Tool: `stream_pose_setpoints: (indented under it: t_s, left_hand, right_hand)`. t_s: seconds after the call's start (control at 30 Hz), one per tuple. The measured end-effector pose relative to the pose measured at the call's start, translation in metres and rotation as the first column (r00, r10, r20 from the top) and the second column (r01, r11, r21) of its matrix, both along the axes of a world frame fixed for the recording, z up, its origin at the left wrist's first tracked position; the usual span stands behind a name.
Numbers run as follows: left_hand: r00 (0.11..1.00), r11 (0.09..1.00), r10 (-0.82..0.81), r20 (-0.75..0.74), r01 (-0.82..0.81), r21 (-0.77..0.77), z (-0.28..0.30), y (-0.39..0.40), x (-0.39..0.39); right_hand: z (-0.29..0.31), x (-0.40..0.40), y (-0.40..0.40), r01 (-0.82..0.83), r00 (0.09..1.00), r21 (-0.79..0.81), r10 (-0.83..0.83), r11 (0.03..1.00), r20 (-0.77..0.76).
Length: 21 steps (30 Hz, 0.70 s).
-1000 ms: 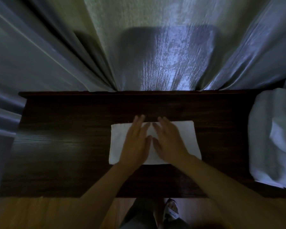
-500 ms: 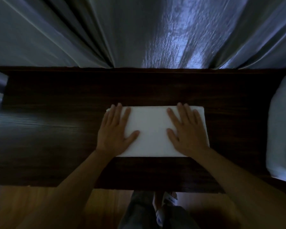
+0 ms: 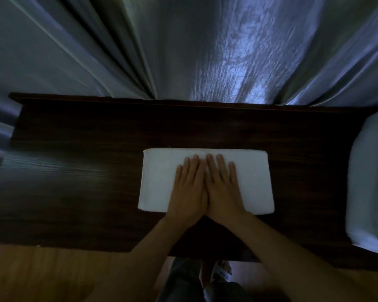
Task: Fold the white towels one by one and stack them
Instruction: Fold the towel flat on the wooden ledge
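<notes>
Folded white towel (image 3: 206, 180) lay mid dark wooden table (image 3: 74, 182). Left hand (image 3: 189, 188) and right hand (image 3: 222, 188) flat on towel centre, fingers straight, touching side by side, gripping nothing: pressing fold flat. Unfolded towel pile (image 3: 369, 182) right of towel, well apart.

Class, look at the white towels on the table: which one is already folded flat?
The folded towel in the middle, under both hands, is a neat flat rectangle; the towel pile at the right edge is rumpled.
</notes>
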<state>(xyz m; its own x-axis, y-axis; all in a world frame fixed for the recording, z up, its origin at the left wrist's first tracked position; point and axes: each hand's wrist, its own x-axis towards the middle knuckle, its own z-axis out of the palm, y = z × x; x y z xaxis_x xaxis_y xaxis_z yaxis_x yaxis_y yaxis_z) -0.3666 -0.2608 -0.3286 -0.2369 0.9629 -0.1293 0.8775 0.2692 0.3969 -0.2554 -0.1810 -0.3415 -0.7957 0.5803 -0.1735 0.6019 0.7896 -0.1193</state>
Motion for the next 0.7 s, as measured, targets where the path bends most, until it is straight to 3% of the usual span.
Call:
stream_pose_setpoints:
  t_s: [0.13, 0.27, 0.5, 0.7]
  left_hand:
    - [0.996, 1.0, -0.026, -0.085, 0.026, -0.001, -0.015, -0.006, -0.015]
    - [0.981, 1.0, 0.013, -0.194, -0.013, 0.004, -0.025, -0.006, -0.044]
    - [0.978, 0.991, 0.063, -0.199, -0.084, -0.101, -0.019, -0.006, -0.051]
    - [0.976, 0.97, 0.067, -0.208, -0.113, -0.218, -0.011, -0.018, -0.077]
  right_hand:
    - [-0.01, 0.015, 0.013, -0.043, 0.998, 0.032, 0.044, 0.999, -0.047]
    - [-0.012, 0.036, 0.041, 0.026, 0.999, 0.044, -0.024, 0.999, -0.043]
    - [0.015, 0.041, 0.047, 0.112, 0.99, -0.01, -0.111, 0.994, 0.081]
    - [0.033, 0.047, 0.015, -0.005, 0.984, -0.055, 0.014, 0.998, 0.178]
